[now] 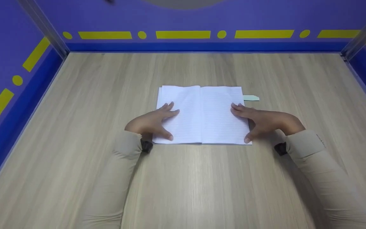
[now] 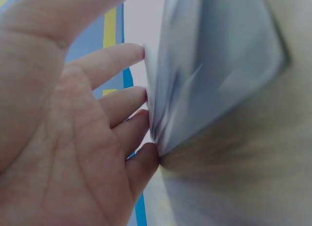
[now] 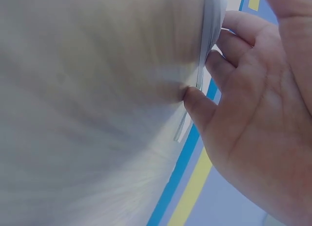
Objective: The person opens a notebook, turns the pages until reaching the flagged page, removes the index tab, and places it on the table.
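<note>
An open notebook (image 1: 203, 108) with white lined pages lies flat in the middle of the wooden table (image 1: 75, 127). My left hand (image 1: 165, 122) rests on the left page, fingers straight and spread, thumb near the bottom edge. My right hand (image 1: 246, 122) lies the same way on the right page, thumb at the lower right corner. In the left wrist view my fingers (image 2: 122, 97) touch the edge of the pages (image 2: 195, 80). In the right wrist view my fingertips (image 3: 219, 65) meet the page edge (image 3: 202, 75). Both arms wear beige sleeves.
A pale green paper slip (image 1: 251, 98) sticks out from under the notebook's right edge. Blue walls with yellow dashes and dots (image 1: 183, 34) enclose the table at the back and on both sides.
</note>
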{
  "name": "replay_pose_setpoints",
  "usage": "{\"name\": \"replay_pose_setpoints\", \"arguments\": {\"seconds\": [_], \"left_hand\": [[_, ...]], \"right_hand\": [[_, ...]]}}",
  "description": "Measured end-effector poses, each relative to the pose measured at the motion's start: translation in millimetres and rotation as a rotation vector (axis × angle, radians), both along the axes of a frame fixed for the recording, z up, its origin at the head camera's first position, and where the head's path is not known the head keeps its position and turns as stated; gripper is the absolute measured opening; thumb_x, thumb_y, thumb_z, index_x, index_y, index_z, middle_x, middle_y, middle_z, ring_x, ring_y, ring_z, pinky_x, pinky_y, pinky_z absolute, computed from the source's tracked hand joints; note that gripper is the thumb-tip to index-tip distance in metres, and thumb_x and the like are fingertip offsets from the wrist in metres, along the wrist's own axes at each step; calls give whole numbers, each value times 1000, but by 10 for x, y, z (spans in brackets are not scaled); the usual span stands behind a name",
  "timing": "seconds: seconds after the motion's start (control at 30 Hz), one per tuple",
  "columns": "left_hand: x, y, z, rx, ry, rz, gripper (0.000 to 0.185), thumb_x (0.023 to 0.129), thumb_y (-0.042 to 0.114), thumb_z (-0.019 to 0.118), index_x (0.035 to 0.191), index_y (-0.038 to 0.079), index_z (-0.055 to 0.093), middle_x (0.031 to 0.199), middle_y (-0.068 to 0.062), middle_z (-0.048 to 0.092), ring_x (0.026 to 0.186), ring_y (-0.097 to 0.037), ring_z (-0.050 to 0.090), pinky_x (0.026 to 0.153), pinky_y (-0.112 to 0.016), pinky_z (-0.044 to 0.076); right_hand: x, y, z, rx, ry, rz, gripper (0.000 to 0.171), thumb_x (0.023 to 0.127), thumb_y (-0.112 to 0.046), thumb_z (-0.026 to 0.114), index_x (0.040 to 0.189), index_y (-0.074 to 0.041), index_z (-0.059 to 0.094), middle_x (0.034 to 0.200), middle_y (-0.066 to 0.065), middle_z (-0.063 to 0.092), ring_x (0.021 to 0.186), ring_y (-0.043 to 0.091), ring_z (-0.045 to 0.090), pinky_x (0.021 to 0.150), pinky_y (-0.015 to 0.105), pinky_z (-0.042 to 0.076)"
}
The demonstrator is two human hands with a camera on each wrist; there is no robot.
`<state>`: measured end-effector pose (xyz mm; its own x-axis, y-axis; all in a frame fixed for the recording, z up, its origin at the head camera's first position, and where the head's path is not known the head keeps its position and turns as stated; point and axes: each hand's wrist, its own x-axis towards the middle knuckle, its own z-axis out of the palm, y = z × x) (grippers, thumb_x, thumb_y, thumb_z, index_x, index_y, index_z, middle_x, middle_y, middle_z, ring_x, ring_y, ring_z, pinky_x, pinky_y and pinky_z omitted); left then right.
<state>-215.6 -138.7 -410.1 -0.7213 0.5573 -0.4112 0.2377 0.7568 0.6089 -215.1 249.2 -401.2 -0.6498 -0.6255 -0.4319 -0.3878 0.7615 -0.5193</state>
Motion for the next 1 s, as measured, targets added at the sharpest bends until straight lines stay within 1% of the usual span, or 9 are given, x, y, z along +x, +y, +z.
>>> {"name": "replay_pose_setpoints", "arguments": {"seconds": [0.17,0.37,0.63,1.0], "left_hand": [[-5,12,10,2,2,-4,100,74,25,82,153,15,22,163,-4,-6,150,-23,-11,122,-43,2],[8,11,27,3,8,-11,100,74,25,82,153,16,22,163,-4,-7,150,-24,-10,121,-44,3],[24,11,25,-10,14,11,99,75,25,82,153,19,22,163,-1,-7,150,-22,-9,122,-43,4],[35,5,21,-3,27,4,98,75,24,82,153,18,23,163,-1,-6,150,-23,-9,122,-43,5]], "right_hand": [[4,3,0,-37,0,-3,107,77,-42,77,154,-8,10,163,9,-2,150,32,-4,118,55,8],[-6,-6,-15,-35,19,0,98,83,-44,71,154,-8,13,163,8,0,150,31,-3,118,55,8],[-10,-11,-27,-34,21,-11,95,85,-48,67,154,-8,15,163,8,1,150,31,-2,119,54,8],[-11,-16,-32,-43,25,-12,93,86,-47,66,153,-7,16,163,9,3,150,31,-1,119,54,9]]}}
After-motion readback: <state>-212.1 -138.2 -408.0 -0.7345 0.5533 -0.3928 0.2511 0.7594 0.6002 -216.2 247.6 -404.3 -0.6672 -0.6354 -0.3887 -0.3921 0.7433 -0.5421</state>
